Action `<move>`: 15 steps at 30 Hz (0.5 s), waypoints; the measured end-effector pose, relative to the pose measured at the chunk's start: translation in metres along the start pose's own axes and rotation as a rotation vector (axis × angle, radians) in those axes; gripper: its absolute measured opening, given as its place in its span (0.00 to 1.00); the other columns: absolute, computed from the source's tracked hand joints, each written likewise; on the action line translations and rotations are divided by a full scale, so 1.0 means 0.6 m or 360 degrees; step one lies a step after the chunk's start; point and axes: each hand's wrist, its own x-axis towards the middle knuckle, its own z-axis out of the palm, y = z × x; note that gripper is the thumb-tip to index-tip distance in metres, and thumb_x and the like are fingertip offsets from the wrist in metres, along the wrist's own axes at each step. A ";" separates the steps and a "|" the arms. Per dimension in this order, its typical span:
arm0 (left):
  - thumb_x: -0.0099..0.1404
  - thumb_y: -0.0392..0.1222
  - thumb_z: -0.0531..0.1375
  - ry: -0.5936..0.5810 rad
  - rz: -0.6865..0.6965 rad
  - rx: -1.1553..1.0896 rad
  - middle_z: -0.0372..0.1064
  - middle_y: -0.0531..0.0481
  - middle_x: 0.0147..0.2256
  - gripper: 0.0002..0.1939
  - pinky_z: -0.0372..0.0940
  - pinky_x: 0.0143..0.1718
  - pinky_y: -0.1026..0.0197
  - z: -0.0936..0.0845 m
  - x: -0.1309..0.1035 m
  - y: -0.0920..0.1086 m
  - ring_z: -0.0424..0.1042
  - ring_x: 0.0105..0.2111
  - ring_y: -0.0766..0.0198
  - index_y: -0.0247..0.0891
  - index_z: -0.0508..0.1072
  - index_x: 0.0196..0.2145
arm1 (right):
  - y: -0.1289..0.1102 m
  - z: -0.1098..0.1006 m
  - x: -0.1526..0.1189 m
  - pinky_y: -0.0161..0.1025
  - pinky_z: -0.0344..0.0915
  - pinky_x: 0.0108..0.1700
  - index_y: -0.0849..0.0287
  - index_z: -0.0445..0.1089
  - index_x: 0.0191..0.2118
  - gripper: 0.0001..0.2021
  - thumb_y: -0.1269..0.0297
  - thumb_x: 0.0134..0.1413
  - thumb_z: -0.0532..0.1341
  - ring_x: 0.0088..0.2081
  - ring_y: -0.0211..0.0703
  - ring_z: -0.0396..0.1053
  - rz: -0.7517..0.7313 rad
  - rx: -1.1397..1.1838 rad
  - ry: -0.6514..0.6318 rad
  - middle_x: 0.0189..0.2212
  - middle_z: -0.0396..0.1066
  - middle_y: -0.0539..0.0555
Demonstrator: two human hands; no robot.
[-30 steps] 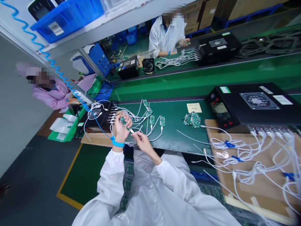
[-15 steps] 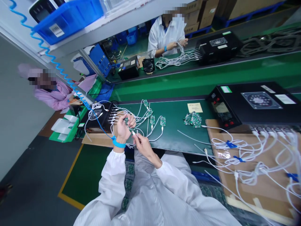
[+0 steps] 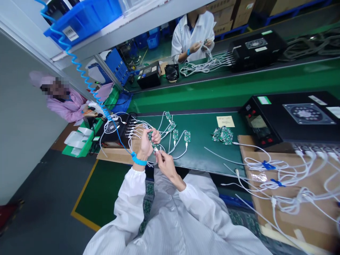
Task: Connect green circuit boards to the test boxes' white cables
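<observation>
My left hand [image 3: 147, 144], with a blue strap round its wrist, is closed round a green circuit board [image 3: 152, 139]. Pinched in the fingers of my right hand [image 3: 166, 163] is a white cable plug [image 3: 156, 150], right at the lower end of that board; whether it is fully seated I cannot tell. Beyond my hands, several other circuit boards [image 3: 187, 136] lie on the green bench, joined to white cables. These cables run to a black box [image 3: 117, 131] on the left, whose front is partly covered by cables.
A pile of circuit boards [image 3: 223, 135] lies by a yellow note [image 3: 225, 121]. On the right, a large black box [image 3: 292, 117] and bundled white cables [image 3: 287, 173] rest on cardboard. A blue coiled cord [image 3: 82, 72] hangs at left. Two co-workers sit nearby, one across the bench [image 3: 170, 109].
The whole view has shifted slightly, so things appear further right. My hands still hold the board and plug together. The co-worker across has moved both hands closer together.
</observation>
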 end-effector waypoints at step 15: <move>0.75 0.43 0.48 -0.0083 0.0112 0.0021 0.46 0.55 0.19 0.20 0.49 0.18 0.67 0.010 -0.007 0.022 0.48 0.16 0.70 0.38 0.58 0.23 | 0.006 -0.020 0.031 0.35 0.58 0.28 0.57 0.67 0.51 0.24 0.41 0.69 0.52 0.25 0.37 0.62 0.0116 0.0189 -0.0045 0.30 0.70 0.49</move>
